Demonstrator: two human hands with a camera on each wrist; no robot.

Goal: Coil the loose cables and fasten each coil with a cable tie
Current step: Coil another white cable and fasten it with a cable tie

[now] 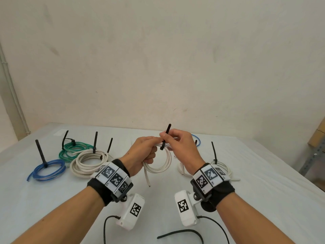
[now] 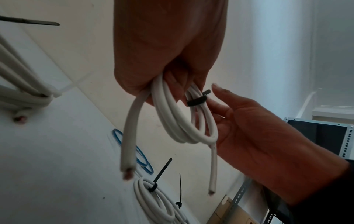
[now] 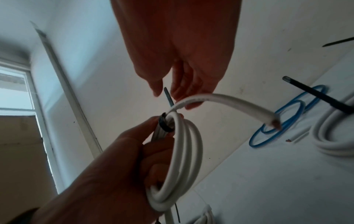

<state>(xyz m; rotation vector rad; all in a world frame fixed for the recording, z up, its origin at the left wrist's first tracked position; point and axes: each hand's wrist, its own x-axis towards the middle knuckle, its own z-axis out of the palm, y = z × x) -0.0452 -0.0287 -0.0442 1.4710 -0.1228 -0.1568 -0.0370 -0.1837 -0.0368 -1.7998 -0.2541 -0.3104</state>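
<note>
My left hand [image 1: 146, 152] grips a small white cable coil [image 1: 162, 166] above the middle of the table; its loose end hangs down. A black cable tie [image 1: 166, 136] is looped round the coil's top strands, and my right hand [image 1: 177, 141] pinches the tie's upright tail between thumb and fingers. In the left wrist view the white coil [image 2: 172, 121] hangs from my fist with the tie band [image 2: 197, 100] round it. From the right wrist the tie band [image 3: 165, 124] sits at the coil's [image 3: 184, 151] top, its tail running up into my right fingers [image 3: 180, 91].
Tied coils lie on the white table [image 1: 246, 173]: blue coil [image 1: 48, 169], green coil [image 1: 73, 149] and large white coil [image 1: 89, 161] at left, another white coil [image 1: 223, 166] and blue coil [image 1: 197, 142] at right. A loose black tie [image 1: 181, 233] lies near the front edge.
</note>
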